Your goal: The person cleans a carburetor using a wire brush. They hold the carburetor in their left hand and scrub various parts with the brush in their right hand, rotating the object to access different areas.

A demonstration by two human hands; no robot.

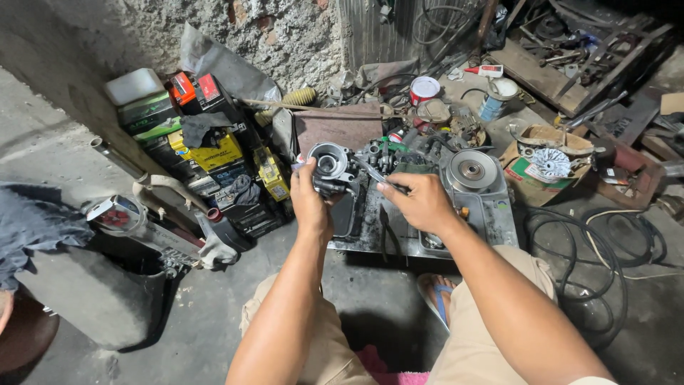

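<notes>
Head view looks down on a person squatting on a workshop floor, both hands raised over a greasy metal tray (499, 221). Left hand (310, 203) is clamped on a small grey carburettor (329, 167), held up with its round bore facing the camera. Right hand (420, 203) pinches a thin tool (370, 171), perhaps a screwdriver, whose long axis runs up and to the left from the fingers, its tip touching or just beside the carburettor's right side; I cannot tell which. So the carburettor lies left of the right hand and directly in the left, which is nearer. Pliers (385, 228) lie on the tray below the hands, and a round pulley (470, 171) sits to the right. Stacked batteries (214, 153) stand at left against the wall.
</notes>
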